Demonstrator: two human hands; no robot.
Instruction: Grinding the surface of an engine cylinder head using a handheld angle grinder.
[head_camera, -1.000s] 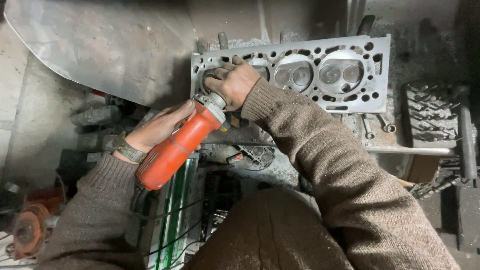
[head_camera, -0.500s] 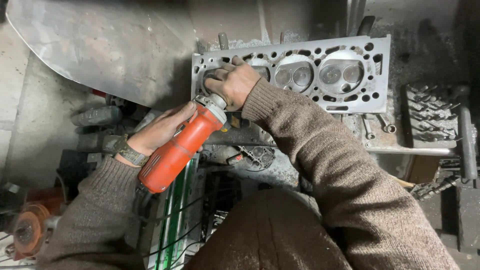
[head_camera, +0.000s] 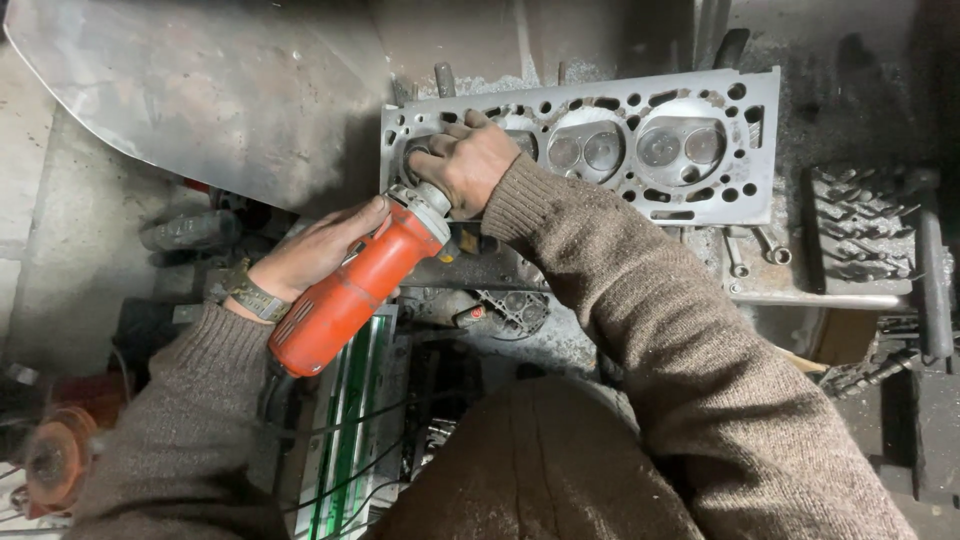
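The left hand (head_camera: 315, 250) grips the orange angle grinder (head_camera: 350, 290) by its scuffed body. The right hand (head_camera: 468, 165) is closed over the grinder's grey head, pressed against the left end of the dusty grey cylinder head (head_camera: 600, 150)

No packages, labels, signs or screens were visible anywhere in the view.
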